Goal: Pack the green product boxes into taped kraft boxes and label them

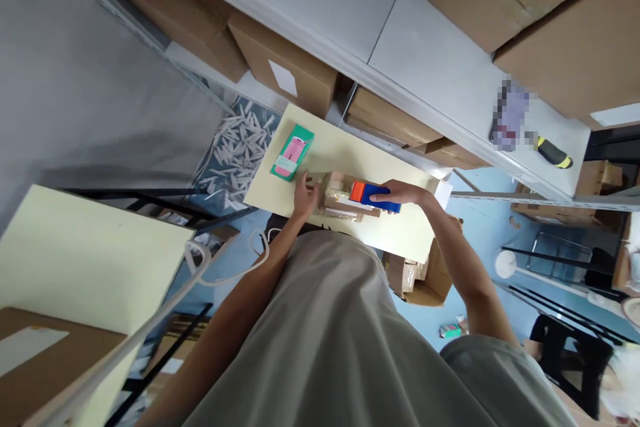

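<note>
My right hand is closed around a blue box-shaped object with an orange end, its thumb lying along the top. I cannot make out exactly what this object is. It sits over the right part of a small brown cardboard box wrapped in shiny clear tape, on a pale yellow table. At the box's left end is my left hand, fingers apart and slightly bent; whether they touch the box is unclear. A green box with a pink picture lies flat just beyond my left hand.
Shelving with large cartons runs along the far side of the pale table. An open carton holding small boxes stands below its right side. White pieces lie heaped at left. A yellow-black handle rests on the shelf.
</note>
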The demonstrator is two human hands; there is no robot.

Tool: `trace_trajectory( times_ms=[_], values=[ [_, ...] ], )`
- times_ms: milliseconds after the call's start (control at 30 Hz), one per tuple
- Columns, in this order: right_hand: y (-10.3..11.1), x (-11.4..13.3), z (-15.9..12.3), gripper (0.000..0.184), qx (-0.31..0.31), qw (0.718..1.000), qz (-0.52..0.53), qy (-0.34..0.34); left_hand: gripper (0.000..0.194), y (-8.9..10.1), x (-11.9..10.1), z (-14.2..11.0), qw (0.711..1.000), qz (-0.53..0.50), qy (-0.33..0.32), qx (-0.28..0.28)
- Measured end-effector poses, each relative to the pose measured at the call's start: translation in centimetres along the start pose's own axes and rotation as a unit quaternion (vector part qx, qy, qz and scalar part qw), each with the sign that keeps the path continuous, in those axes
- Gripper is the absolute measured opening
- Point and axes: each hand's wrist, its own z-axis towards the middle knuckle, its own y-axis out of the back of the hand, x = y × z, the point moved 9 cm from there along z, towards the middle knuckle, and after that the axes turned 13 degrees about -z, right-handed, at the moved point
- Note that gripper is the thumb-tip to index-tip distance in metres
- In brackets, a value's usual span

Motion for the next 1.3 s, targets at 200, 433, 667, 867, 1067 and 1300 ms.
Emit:
trace_trajectory(
  times_ms=[200,433,667,867,1067,1300],
  values=[
    [-0.2,0.1,0.1,0.073,0.007,1.0,0.009,0.014,0.05,-5.6,-6.4,-1.1,0.978,0.021,-0.149,0.145],
    [-1.2,0.4,-0.7,0.072,0.02,0.999,0.041,0.001,0.043,-5.3,-4.5,-0.5,0.983,0.065,-0.092,0.142],
    [-0.8,-1.0,-3.7,0.065,0.007,0.998,0.021,-0.053,0.041,-5.9,-3.8,-0.2,0.97,0.123,-0.151,0.145],
    [1.5,-9.5,-10.2,0.069,0.07,0.987,-0.028,-0.141,0.035,-5.8,-2.9,0.4,0.962,0.156,-0.191,0.117],
    [2.3,-14.3,-10.7,0.071,0.039,0.972,-0.097,-0.212,0.032,-6.1,-2.3,0.6,0.96,0.148,-0.203,0.121],
    [0.1,-12.2,-5.0,0.051,-0.042,0.947,-0.165,-0.273,0.031,-5.9,-2.1,0.7,0.958,0.163,-0.197,0.128]
  ],
)
